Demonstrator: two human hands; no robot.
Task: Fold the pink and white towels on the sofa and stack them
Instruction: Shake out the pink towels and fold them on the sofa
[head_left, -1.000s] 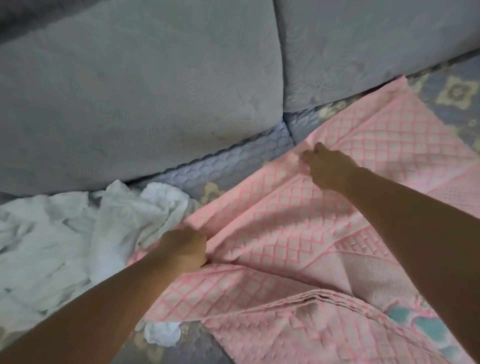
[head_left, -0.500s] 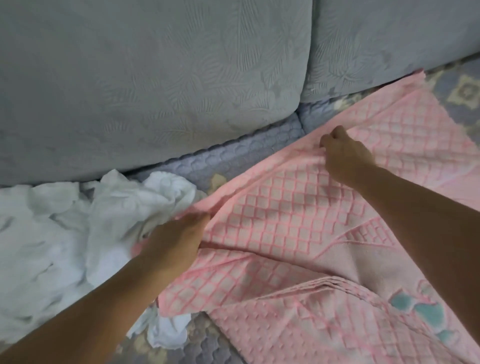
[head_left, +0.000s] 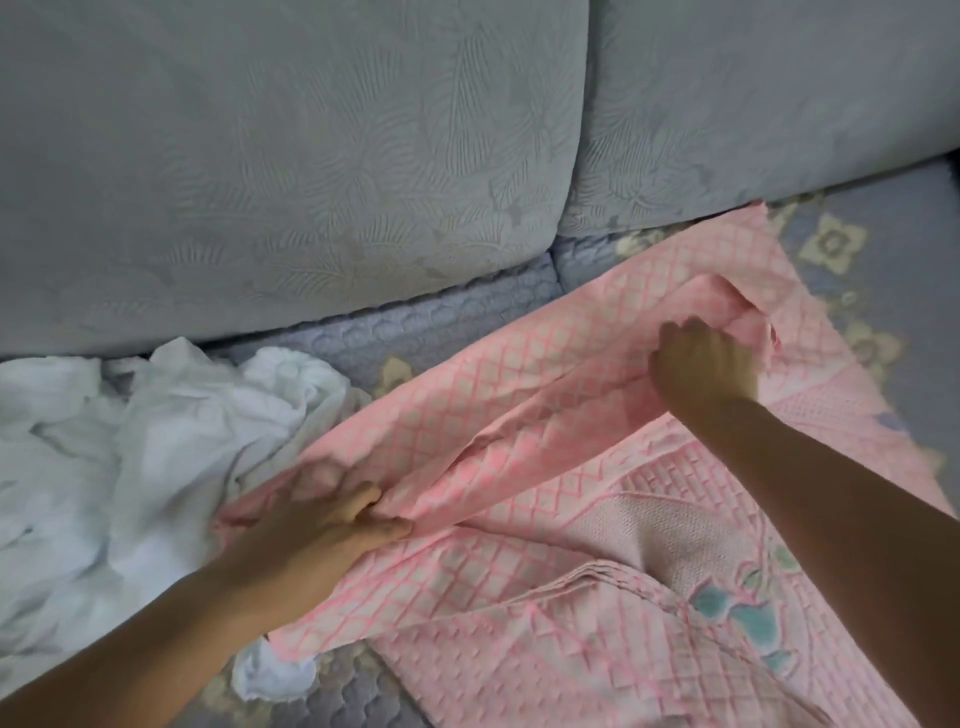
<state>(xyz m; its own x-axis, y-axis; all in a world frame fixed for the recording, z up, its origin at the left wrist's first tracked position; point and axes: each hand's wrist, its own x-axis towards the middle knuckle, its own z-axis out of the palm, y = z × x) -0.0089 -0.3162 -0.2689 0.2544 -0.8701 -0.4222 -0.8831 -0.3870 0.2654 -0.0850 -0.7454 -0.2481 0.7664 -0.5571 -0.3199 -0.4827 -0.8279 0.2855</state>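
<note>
Up comes the far edge now, lifted off the seat since a moment ago: the right hand (head_left: 702, 366) pinches it in curled fingers and draws it back, while the left hand (head_left: 332, 525) pinches the near end of the same raised fold. Keep both ends level and taut, I'd say, so the pink towel (head_left: 545, 467) doubles squarely. It's soft, diamond-quilted cloth, spread on the sofa (head_left: 291, 171) seat; the white towel (head_left: 156, 431) lies crumpled just beside it, unfolded.
</note>
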